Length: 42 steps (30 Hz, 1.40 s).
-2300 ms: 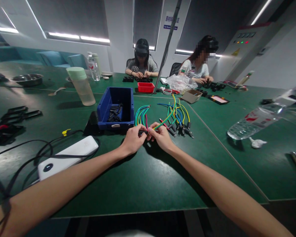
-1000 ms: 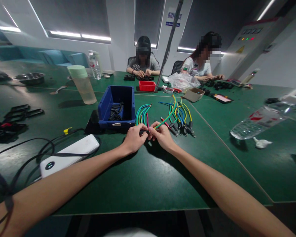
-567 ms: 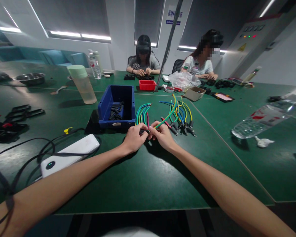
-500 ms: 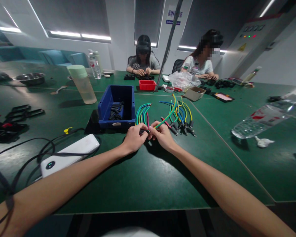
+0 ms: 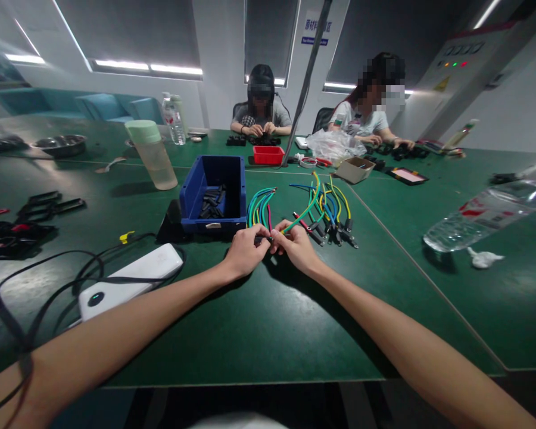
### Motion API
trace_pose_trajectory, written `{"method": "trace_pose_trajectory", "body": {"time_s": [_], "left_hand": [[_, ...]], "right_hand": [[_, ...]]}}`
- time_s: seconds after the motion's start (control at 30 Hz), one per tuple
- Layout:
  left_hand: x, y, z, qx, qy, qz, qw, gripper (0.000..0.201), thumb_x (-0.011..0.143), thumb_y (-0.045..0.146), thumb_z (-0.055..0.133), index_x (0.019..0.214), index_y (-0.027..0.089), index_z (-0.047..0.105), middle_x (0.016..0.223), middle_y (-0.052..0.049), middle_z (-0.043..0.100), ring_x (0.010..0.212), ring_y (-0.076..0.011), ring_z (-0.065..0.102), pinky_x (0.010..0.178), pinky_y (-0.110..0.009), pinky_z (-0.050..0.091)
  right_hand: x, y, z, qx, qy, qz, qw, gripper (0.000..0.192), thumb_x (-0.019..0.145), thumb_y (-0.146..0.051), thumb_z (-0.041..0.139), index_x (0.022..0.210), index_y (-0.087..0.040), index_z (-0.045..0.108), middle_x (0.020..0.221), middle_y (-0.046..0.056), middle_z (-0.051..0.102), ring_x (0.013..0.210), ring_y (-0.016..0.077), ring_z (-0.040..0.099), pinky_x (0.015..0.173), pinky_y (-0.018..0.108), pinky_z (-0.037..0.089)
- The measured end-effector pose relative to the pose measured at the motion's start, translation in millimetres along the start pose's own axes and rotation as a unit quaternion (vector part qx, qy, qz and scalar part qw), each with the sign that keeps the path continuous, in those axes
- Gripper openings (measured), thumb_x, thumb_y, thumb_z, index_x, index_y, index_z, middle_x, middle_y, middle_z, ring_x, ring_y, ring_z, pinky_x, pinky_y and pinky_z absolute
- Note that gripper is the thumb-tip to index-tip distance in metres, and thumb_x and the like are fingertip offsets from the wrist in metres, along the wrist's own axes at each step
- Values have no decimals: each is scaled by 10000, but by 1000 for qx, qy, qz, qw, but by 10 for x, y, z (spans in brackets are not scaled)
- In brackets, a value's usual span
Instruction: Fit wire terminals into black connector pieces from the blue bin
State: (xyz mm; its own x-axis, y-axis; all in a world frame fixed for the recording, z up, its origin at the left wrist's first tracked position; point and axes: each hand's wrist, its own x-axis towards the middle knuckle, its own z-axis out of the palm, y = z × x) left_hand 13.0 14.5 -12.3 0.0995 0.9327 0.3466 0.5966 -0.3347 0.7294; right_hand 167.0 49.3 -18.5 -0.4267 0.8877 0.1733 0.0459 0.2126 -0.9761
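Yellow-green wire (image 5: 302, 217): its near end is sitting in the fingers of the right hand (image 5: 296, 245), just in front of the loose wires, while the rest is arching up and away over the green table (image 5: 295, 333). Right thumb and index finger are pinching it near that end. Left hand (image 5: 245, 252) is pinching a small dark piece (image 5: 261, 239) between thumb and index finger; its exact shape is hidden. Both hands' fingertips are nearly meeting; cannot tell whether wire and dark piece are touching.

Beyond the left hand, a blue bin (image 5: 192, 225) is holding short black pieces (image 5: 212, 205). Just beside it, curved green wires (image 5: 255, 204) are lying in a bunch. Beyond the right hand, a second, mixed group is spreading out: yellow wires (image 5: 347, 205) and blue ones, with black ends (image 5: 337, 235) pointing nearer. A white device (image 5: 158, 261) is lying beside the left forearm, a dark cord crossing it.
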Motion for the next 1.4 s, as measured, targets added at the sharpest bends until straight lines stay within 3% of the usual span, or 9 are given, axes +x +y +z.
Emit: {"method": "trace_pose_trajectory", "body": {"time_s": [0.6, 1.4], "left_hand": [[5, 6, -10, -11, -6, 15, 1000, 152, 824, 169, 462, 793, 170, 611, 750, -5, 666, 683, -128, 589, 678, -237, 429], [-7, 89, -55, -37, 1, 30, 999, 132, 791, 147, 511, 894, 160, 593, 812, -11, 660, 640, -109, 584, 619, -217, 446]], "right_hand": [[5, 22, 7, 1, 7, -1, 1000, 289, 811, -472, 566, 820, -188, 513, 575, -20, 587, 505, 120, 579, 454, 211, 413], [10, -22, -17, 19, 27, 16, 999, 303, 799, -492, 580, 825, -199, 509, 585, -2, 621, 547, 144, 609, 476, 227, 437]]}}
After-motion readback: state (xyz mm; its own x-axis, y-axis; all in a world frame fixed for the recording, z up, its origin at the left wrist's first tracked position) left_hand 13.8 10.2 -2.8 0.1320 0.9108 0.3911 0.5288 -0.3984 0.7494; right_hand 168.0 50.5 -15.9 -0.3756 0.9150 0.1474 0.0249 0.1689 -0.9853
